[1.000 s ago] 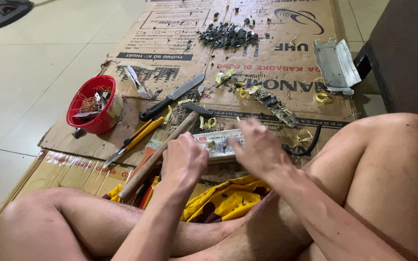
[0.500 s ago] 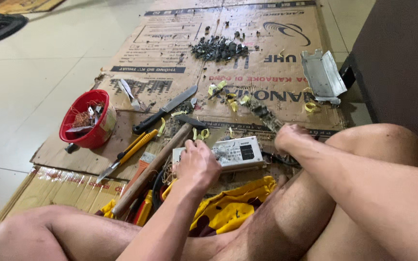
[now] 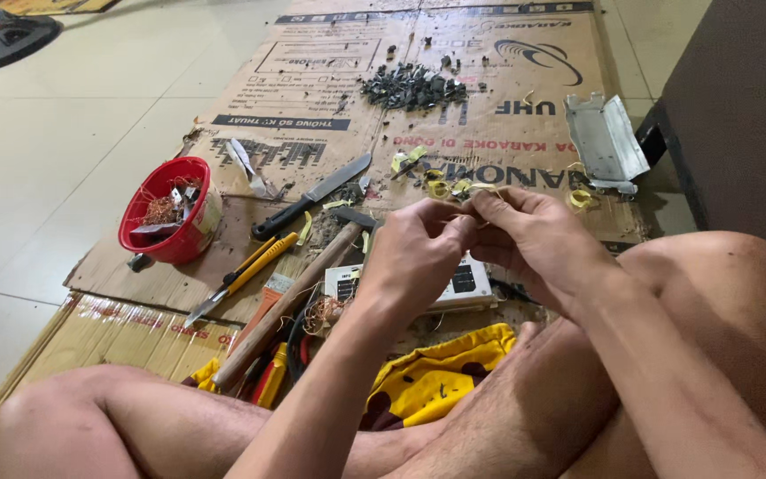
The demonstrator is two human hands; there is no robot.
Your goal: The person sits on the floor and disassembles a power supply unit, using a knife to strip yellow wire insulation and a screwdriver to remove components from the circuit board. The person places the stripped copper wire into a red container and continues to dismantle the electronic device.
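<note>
Both hands are up off the floor now, where half a second back the left one lay on the white box and the right sat out by the knee; they meet in mid-air, fingertips to fingertips, over the flattened cardboard (image 3: pixel 250 106); so the work shifts from the box itself to something tiny picked off it.

Sweeping from the left: red bowl (image 3: pixel 168 213) of copper scraps sits at the cardboard's edge, untouched; beside it a yellow-handled cutter (image 3: pixel 243 277) and a black-handled knife (image 3: pixel 310 197) lie apart from both hands; the wooden-handled hammer (image 3: pixel 290 303) slants down toward the yellow cloth (image 3: pixel 441 377) in the lap.

Centre now: left hand (image 3: pixel 414 253) is curled narrow, thumb and forefinger pinched on a small pale bit (image 3: pixel 479 197), too small to name; right hand (image 3: pixel 538 239) closes on the same bit from the other side, fingers tight; looks like a pull or a twist between the two, by my reading.

White box (image 3: pixel 467 286) lies on the cardboard just under the hands, free of both; a dark pile of small parts (image 3: pixel 411 87) sits well beyond; far right, a bent metal cover (image 3: pixel 605 140) rests near the dark cabinet.
</note>
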